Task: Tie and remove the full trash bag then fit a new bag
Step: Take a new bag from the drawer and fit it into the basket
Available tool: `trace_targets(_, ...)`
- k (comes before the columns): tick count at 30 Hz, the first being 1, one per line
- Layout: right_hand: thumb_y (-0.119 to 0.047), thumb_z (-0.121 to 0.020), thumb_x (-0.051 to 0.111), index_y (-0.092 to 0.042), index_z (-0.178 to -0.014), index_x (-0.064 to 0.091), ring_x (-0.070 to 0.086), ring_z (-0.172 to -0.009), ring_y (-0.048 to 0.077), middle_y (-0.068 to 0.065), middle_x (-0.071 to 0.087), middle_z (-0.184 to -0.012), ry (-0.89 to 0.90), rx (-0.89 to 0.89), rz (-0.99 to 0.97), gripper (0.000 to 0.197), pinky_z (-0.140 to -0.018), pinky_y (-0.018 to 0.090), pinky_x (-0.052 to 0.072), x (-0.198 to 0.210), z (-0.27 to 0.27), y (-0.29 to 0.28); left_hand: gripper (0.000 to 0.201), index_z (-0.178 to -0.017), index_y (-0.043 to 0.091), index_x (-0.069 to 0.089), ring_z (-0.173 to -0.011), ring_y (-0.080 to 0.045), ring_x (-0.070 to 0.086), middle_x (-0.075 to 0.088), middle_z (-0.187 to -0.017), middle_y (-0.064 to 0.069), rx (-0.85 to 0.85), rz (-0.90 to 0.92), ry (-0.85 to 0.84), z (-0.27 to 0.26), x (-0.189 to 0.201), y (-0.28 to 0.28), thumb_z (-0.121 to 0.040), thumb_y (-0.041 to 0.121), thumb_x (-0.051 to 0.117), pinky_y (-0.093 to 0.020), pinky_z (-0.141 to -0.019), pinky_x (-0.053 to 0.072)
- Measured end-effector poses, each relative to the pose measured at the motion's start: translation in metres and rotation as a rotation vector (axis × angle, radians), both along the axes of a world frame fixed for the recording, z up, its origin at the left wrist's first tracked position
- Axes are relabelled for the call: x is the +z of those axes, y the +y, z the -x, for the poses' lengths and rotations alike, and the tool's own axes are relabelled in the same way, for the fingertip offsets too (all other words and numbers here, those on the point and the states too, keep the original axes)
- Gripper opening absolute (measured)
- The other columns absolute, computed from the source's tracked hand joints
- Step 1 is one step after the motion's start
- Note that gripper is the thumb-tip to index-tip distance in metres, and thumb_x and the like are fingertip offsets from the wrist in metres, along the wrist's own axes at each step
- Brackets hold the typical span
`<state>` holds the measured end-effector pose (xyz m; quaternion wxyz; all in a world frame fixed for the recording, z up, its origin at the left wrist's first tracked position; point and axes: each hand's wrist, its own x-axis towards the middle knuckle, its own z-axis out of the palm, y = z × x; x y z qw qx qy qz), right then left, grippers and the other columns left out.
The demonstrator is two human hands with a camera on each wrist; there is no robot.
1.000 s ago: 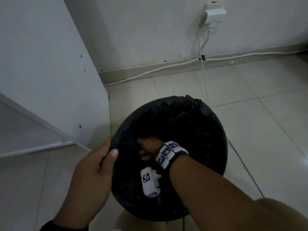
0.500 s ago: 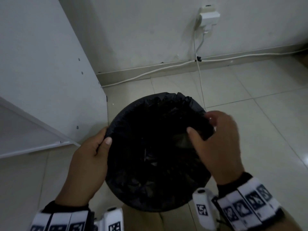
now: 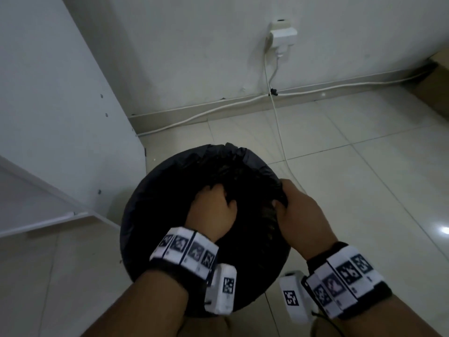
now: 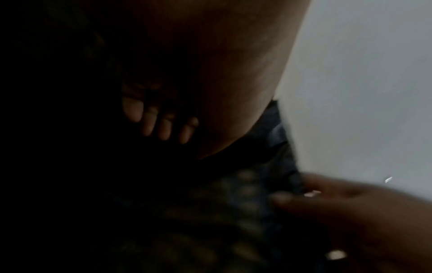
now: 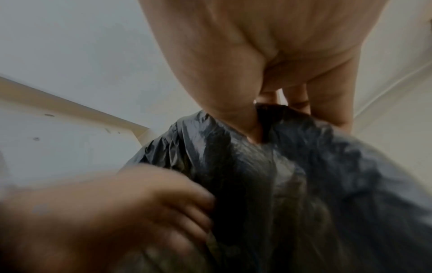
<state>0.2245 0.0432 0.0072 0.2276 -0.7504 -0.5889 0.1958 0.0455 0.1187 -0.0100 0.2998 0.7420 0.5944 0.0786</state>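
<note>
A black trash bag (image 3: 167, 190) lines a round bin on the tiled floor, its edge folded over the rim. My left hand (image 3: 211, 210) reaches down inside the bag's mouth with bent fingers. Whether they clutch the film is hidden in the dark left wrist view, where only the fingertips (image 4: 161, 127) show. My right hand (image 3: 283, 194) pinches the bag's edge at the bin's right rim. In the right wrist view its thumb lies over the crinkled bag (image 5: 304, 166) and its fingers (image 5: 297, 99) sit behind it, with the blurred left hand (image 5: 163, 203) on the bag below.
A white cabinet panel (image 3: 60, 117) stands close on the bin's left. A wall socket with a charger (image 3: 283, 35) is behind, and its white cable (image 3: 279, 132) drops to the floor past the bin's right side. Open tiled floor (image 3: 364, 178) lies to the right.
My right hand came out of the bag and took its edge at the right rim. My left hand left the left rim and went down inside the bag.
</note>
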Motion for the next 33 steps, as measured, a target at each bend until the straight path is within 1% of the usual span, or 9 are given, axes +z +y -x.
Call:
trace_targets(4,-0.022,-0.099,0.049,-0.015,-0.13,0.049,0.064,-0.083,0.028,0.008,0.068,-0.095,-0.012,0.037,-0.005,0.031,-0.072,0.041,0.053,0.006,0.006,0.0,0.097,-0.157,0.016,0.019,-0.146,-0.039,0.023,0.023,-0.161,-0.016,-0.09,0.173,0.353,-0.011,-0.054,0.036,-0.082,0.06,0.063,-0.048,-0.119,0.024)
trace_targets(6,-0.022,-0.099,0.049,-0.015,-0.122,0.052,0.062,-0.076,0.025,0.006,0.066,-0.088,-0.01,0.044,-0.02,0.025,-0.07,0.043,0.054,0.006,0.008,0.0,0.119,-0.158,0.021,-0.009,-0.153,-0.037,-0.003,-0.007,-0.167,-0.011,-0.195,0.295,0.446,-0.01,-0.079,0.052,-0.077,0.075,0.06,-0.054,-0.123,0.007)
trace_targets(8,-0.021,-0.098,0.049,-0.016,-0.117,0.053,0.061,-0.074,0.024,0.005,0.065,-0.084,-0.002,0.034,-0.015,0.02,-0.069,0.044,0.054,0.007,0.008,0.001,0.132,-0.158,0.023,-0.013,-0.153,-0.037,-0.005,-0.011,-0.167,-0.009,-0.268,0.286,0.474,-0.01,-0.098,0.065,-0.065,0.087,0.055,-0.056,-0.123,0.005)
trace_targets(15,-0.021,-0.097,0.05,-0.017,-0.119,0.052,0.062,-0.08,0.026,0.007,0.066,-0.091,0.014,0.018,0.014,0.022,-0.072,0.043,0.053,0.011,0.007,0.007,0.067,-0.144,0.011,0.046,-0.132,-0.033,0.047,0.05,-0.147,-0.011,-0.143,0.027,0.346,-0.002,-0.108,0.054,-0.094,0.054,0.042,-0.038,-0.109,0.038)
trace_targets(19,-0.019,-0.098,0.05,-0.016,-0.115,0.054,0.061,-0.077,0.024,0.005,0.066,-0.088,-0.004,0.037,0.011,0.017,-0.071,0.039,0.051,0.011,0.007,0.007,0.048,-0.137,0.0,0.054,-0.131,-0.032,0.052,0.055,-0.143,-0.017,-0.105,0.293,0.271,-0.004,-0.111,0.051,-0.101,0.03,0.049,-0.038,-0.108,0.04)
trace_targets(23,-0.019,-0.098,0.051,-0.016,-0.115,0.054,0.062,-0.079,0.023,0.005,0.067,-0.091,0.023,0.031,0.017,0.018,-0.072,0.04,0.051,0.01,0.002,0.01,0.045,-0.138,0.001,0.053,-0.134,-0.033,0.049,0.053,-0.144,-0.019,-0.156,0.473,0.183,-0.011,-0.099,0.053,-0.105,0.028,0.044,-0.035,-0.108,0.037)
trace_targets(27,-0.02,-0.099,0.05,-0.016,-0.118,0.053,0.062,-0.08,0.025,0.007,0.068,-0.094,0.042,0.031,0.027,0.02,-0.073,0.042,0.053,0.01,0.0,0.012,0.046,-0.144,0.004,0.046,-0.134,-0.032,0.048,0.051,-0.146,-0.018,-0.123,0.415,0.176,-0.012,-0.089,0.048,-0.102,0.023,0.049,-0.034,-0.107,0.036)
trace_targets(31,-0.018,-0.097,0.051,-0.015,-0.116,0.053,0.063,-0.082,0.025,0.007,0.067,-0.094,0.054,0.038,0.029,0.019,-0.074,0.043,0.053,0.011,-0.003,0.016,0.039,-0.121,0.0,0.064,-0.103,-0.029,0.063,0.066,-0.123,-0.017,-0.077,0.268,0.222,-0.011,-0.073,0.042,-0.103,0.029,0.046,-0.029,-0.083,0.045)
trace_targets(33,-0.017,-0.097,0.051,-0.014,-0.114,0.052,0.063,-0.082,0.026,0.007,0.067,-0.093,0.056,0.049,0.032,0.017,-0.074,0.043,0.053,0.012,-0.003,0.017,0.045,-0.121,0.003,0.064,-0.096,-0.025,0.059,0.066,-0.119,-0.014,0.002,0.368,0.096,-0.015,-0.069,0.035,-0.103,0.038,0.042,-0.027,-0.084,0.043)
